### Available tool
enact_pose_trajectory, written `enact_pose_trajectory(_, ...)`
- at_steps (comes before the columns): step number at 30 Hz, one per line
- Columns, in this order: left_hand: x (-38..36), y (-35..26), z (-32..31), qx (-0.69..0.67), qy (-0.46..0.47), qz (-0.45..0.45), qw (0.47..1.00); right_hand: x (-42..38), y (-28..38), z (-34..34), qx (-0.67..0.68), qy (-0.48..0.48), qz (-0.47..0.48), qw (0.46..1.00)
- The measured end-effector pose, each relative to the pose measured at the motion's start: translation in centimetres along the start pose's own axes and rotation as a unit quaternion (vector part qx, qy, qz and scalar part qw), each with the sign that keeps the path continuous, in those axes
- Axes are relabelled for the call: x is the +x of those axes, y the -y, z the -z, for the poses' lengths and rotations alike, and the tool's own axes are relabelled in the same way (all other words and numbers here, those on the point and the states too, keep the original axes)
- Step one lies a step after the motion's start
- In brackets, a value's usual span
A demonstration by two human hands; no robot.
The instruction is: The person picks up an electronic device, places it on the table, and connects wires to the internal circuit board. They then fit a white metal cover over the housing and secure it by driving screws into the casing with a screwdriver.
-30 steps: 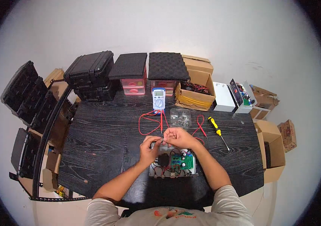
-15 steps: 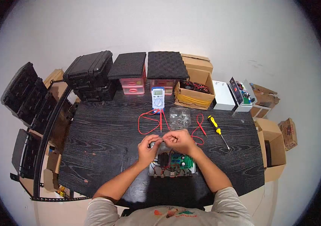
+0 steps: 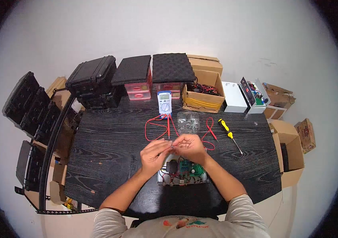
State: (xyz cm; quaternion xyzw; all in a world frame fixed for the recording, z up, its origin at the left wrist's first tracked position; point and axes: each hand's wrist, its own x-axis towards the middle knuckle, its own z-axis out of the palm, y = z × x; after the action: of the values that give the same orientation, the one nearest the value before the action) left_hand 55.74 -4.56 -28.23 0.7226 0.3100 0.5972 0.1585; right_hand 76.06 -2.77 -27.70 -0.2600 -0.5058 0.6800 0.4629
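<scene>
An open, shallow electronics unit in a pale metal case (image 3: 177, 183), with a green circuit board (image 3: 196, 169) and a black block-shaped component (image 3: 171, 167), sits toward the near edge of the black wood-grained surface (image 3: 105, 146). Bare wood grain stretches from the surface's left edge to the left hand (image 3: 153, 155), and more shows between the right forearm and the right edge. There, a yellow-and-black-handled screwdriver (image 3: 225, 127) lies slanted, tip toward the near right corner.

Both hands meet over the unit's far side. The right hand's (image 3: 189, 148) grip is pinched on a tiny greyish piece (image 3: 172, 146), too small to identify; the left fingers come up to it, but whether they grip it I cannot tell. The hands cover the unit's far part.

Just beyond them are a clear plastic box (image 3: 188, 113) of small, indistinct parts and red test leads (image 3: 168, 127) from a white-and-blue multimeter (image 3: 165, 104). The far edge is partly hidden behind a brown cardboard box (image 3: 202, 103) and other containers. The multimeter's display is unreadable; red lettering on the shirt (image 3: 181, 228) is blurred.
</scene>
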Motion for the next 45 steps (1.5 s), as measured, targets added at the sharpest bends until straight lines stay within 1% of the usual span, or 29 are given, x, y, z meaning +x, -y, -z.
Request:
enact_pose_trajectory(2, 0.2, -0.4, 0.0, 0.0, 0.005, -0.022, 1.0, -0.1, 0.2, -0.4, 0.029, 0.005, 0.017, 0.999)
enact_pose_trajectory(4, 0.5, -0.6, 0.0, -0.001, 0.008, -0.046, 0.999, -0.2, 0.3, -0.3, 0.021, 0.003, -0.006, 1.0)
enact_pose_trajectory(5, 0.7, -0.7, 0.2, 0.009, 0.018, -0.04, 0.999, -0.1, 0.4, -0.3, 0.016, 0.002, -0.018, 1.0)
enact_pose_trajectory(8, 1.1, -0.8, 0.6, 0.04, 0.043, -0.03, 0.998, 0.1, 1.1, -0.4, -0.021, -0.001, -0.026, 0.999)
enact_pose_trajectory(10, 1.4, -0.4, 0.7, 0.062, 0.054, -0.037, 0.996, 0.5, 0.7, 0.7, -0.08, -0.001, -0.036, 0.996)
enact_pose_trajectory(11, 1.1, 0.4, 0.9, 0.053, 0.103, -0.012, 0.993, 0.6, 0.7, 1.2, -0.11, -0.001, -0.04, 0.993)
enact_pose_trajectory(14, 2.6, -0.7, 1.7, 0.139, 0.24, -0.039, 0.96, 0.7, 2.1, 1.8, -0.282, -0.048, -0.004, 0.958)
enact_pose_trajectory(15, 2.4, 0.1, 1.6, 0.153, 0.294, -0.031, 0.943, 0.7, 2.8, 1.7, -0.315, -0.056, -0.013, 0.947)
enact_pose_trajectory(19, 1.2, 0.5, 0.9, 0.17, 0.358, -0.025, 0.918, 0.5, 2.9, 3.0, -0.357, -0.028, -0.001, 0.934)
enact_pose_trajectory(24, 0.5, 0.9, 0.4, 0.178, 0.382, -0.027, 0.906, 0.2, 4.1, 3.1, -0.371, 0.031, -0.015, 0.928)
enact_pose_trajectory(27, 0.2, 0.8, 0.2, 0.187, 0.393, -0.029, 0.9, -0.3, 5.6, 2.4, -0.403, 0.046, -0.032, 0.913)
enact_pose_trajectory(30, 0.3, 0.6, 0.4, 0.178, 0.408, -0.023, 0.895, -0.1, 4.9, 3.5, -0.535, 0.149, 0.056, 0.83)
enact_pose_trajectory(33, 1.7, -0.5, 1.6, 0.171, 0.411, 0.007, 0.895, -1.3, 3.5, 3.0, -0.623, 0.171, 0.081, 0.759)
enact_pose_trajectory(36, 2.4, -0.8, 2.7, 0.196, 0.428, 0.033, 0.882, -2.3, 2.9, 1.5, -0.662, 0.193, 0.015, 0.724)
enact_pose_trajectory(37, 2.4, -0.9, 3.0, 0.203, 0.435, 0.036, 0.877, -2.5, 1.8, 1.9, -0.656, 0.193, 0.05, 0.728)
enact_pose_trajectory(40, 2.1, -0.9, 3.0, 0.215, 0.465, 0.043, 0.858, -2.9, 2.0, 0.1, -0.692, 0.188, 0.012, 0.697)
enact_pose_trajectory(41, 1.9, -0.8, 2.9, 0.216, 0.477, 0.044, 0.851, -2.8, 2.0, 0.0, -0.692, 0.189, 0.008, 0.697)
enact_pose_trajectory(45, 1.5, -0.2, 2.5, 0.203, 0.484, 0.03, 0.851, -2.8, 1.6, 0.4, -0.683, 0.19, -0.003, 0.705)
